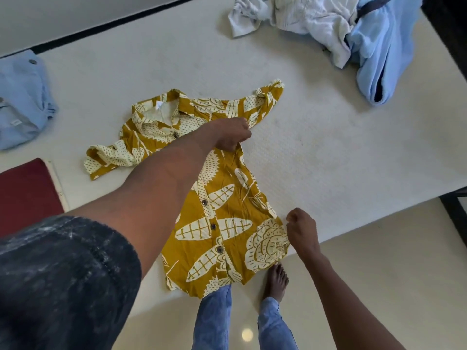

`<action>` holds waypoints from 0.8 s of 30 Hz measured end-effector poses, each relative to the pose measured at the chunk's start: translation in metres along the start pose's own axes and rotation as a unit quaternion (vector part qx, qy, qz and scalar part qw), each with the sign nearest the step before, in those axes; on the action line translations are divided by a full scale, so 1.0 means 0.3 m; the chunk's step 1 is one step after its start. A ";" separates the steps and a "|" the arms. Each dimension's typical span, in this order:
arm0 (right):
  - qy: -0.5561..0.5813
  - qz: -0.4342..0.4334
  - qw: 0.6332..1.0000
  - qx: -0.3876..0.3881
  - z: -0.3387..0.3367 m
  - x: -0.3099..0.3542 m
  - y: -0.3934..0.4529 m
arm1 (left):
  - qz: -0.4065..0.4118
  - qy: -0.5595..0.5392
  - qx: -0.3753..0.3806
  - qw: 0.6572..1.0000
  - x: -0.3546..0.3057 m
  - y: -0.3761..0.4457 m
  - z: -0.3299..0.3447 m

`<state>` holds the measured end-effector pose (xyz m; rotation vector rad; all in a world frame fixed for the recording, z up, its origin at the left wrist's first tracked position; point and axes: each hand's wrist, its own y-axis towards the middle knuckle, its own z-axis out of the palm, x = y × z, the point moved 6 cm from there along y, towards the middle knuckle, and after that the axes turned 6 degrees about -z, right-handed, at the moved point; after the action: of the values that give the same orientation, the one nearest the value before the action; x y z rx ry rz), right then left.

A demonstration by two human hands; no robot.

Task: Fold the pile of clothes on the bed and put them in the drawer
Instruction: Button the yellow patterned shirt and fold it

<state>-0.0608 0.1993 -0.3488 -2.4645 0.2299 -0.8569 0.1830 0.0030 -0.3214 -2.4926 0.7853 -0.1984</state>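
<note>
A mustard-yellow shirt (pixel 222 213) with cream leaf prints lies buttoned and front up on the white bed (pixel 328 152), collar pointing away from me, hem hanging slightly over the near edge. My left hand (pixel 231 133) reaches across it and pinches the fabric at the right side, just under the right sleeve. My right hand (pixel 300 229) grips the shirt's lower right corner at the bed edge. The left sleeve lies bunched at the left.
A pile of white and light-blue clothes (pixel 341 29) sits at the far right of the bed. A light-blue garment (pixel 20 99) lies at the far left, a dark red item (pixel 27 195) below it. My jeans and bare foot (pixel 276 281) stand on the cream floor.
</note>
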 end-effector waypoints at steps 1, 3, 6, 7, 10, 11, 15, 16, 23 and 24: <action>0.000 -0.017 1.000 0.008 0.007 0.016 -0.001 | 0.001 -0.020 0.000 1.000 0.012 -0.009 -0.008; -0.032 -0.047 0.997 0.056 0.047 0.039 -0.008 | -0.024 -0.019 0.000 1.000 0.036 -0.038 -0.020; -0.075 -0.034 0.993 0.084 0.092 0.037 -0.016 | -0.076 0.013 0.006 0.997 0.079 -0.073 -0.018; -0.050 -0.019 0.997 0.064 0.078 0.044 -0.016 | -0.088 0.038 0.013 0.995 0.088 -0.087 -0.018; 0.085 0.009 0.996 0.000 -0.018 0.084 0.007 | -0.125 0.064 -0.004 0.990 0.137 -0.149 -0.052; 0.111 -0.014 0.994 -0.009 -0.065 0.118 0.015 | -0.154 0.044 -0.014 0.987 0.168 -0.191 -0.064; 0.136 -0.070 0.988 0.015 -0.240 0.270 0.089 | -0.282 -0.079 -0.062 0.954 0.292 -0.420 -0.075; 0.127 -0.084 0.988 0.015 -0.300 0.340 0.118 | -0.313 -0.113 -0.085 0.939 0.322 -0.504 -0.105; 0.000 -0.220 0.969 0.113 -0.606 0.868 0.045 | -0.453 -0.397 -0.282 0.746 0.262 -1.105 -0.328; 0.000 -0.232 0.965 0.123 -0.648 0.924 0.008 | -0.464 -0.413 -0.311 0.719 0.246 -1.181 -0.359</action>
<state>0.0367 0.0285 -0.0732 -2.3098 -0.4484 -1.0019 0.3883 0.1624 -0.0476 -2.8725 -0.9583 0.9450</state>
